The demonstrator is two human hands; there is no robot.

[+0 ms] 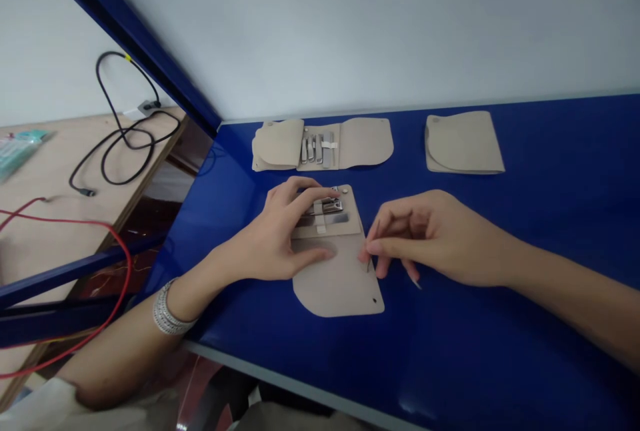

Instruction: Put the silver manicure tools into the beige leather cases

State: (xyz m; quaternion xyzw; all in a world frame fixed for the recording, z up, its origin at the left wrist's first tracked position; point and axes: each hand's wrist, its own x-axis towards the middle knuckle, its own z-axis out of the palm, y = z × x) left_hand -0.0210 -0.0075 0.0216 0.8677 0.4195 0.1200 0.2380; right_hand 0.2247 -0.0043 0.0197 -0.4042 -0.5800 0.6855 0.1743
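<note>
An unfolded beige manicure case (330,284) lies on the blue table, with nail clippers (333,205) and a flat metal file (330,219) under a white elastic band. My left hand (277,231) rests across its left side, fingers spread. Its index fingertip touches the clippers' end, and its thumb lies on the bare flap. Just right of the case, my right hand (420,237) pinches a thin metal stick (369,264) between thumb and fingers. The stick's tip is too small to make out, and its middle is hidden by the fingers.
Behind, a second manicure case (367,142) lies open with several small tools in its middle. A folded beige case (465,141) sits at the back right. A wooden table (60,151) on the left carries a black cable (107,144) and a red cable (123,244).
</note>
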